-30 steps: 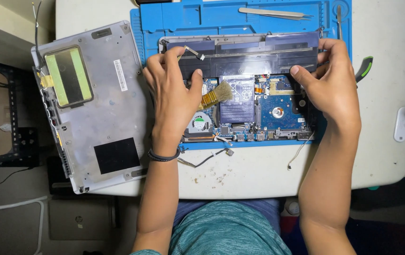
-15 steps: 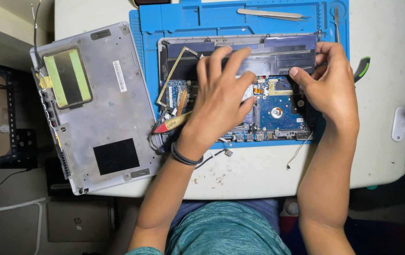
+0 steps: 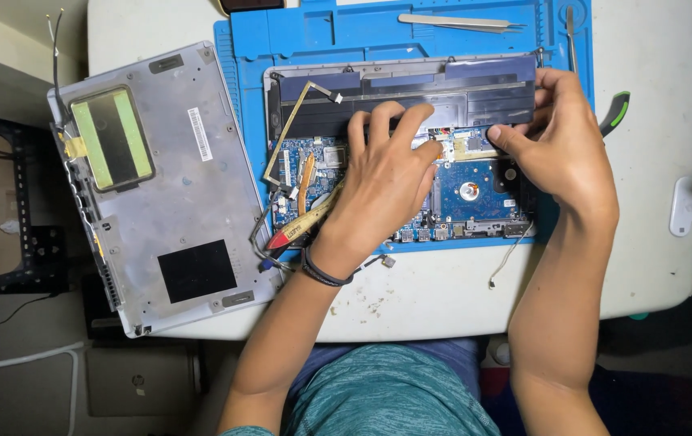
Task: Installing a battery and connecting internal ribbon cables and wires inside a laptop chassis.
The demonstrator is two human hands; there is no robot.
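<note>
White bench [image 3: 652, 242] carries everything; blue work mat [image 3: 410, 32] on its far half. Left of mat lies a silver laptop cover [image 3: 160, 186], inside face up, tilted a bit: green-yellow rectangular patch [image 3: 110, 139] near its far-left corner, narrow white rectangular label [image 3: 199, 134] w/ print just right of that, black square patch [image 3: 197, 270] near its near edge.

On the mat sits the opened laptop base [image 3: 402, 145], long black battery [image 3: 410, 101] across its far side, blue circuit board [image 3: 475, 194] w/ round silver cell below it. Metal tweezers [image 3: 459, 20] lie on mat's far edge, well apart from both hands. Green-black tool [image 3: 614, 113] rests on bench just right of mat.

Left hand [image 3: 382, 190]: palm down over board's middle, fingers spread fairly wide, tips touching battery's near edge; dark band on wrist. A yellow-handled brush w/ red end [image 3: 301, 226] pokes out from under the palm toward lower left – can't tell if it's pinned or gripped. Right hand [image 3: 560, 153]: curled narrow round the base's right end, thumb pressed on board beside a small tan connector, fingers over battery's right corner.

Vs half a sec ago: left hand barely shifted, same spot; right hand unchanged. A sec ago left hand was further left, brush bristles showing beside it.
</note>
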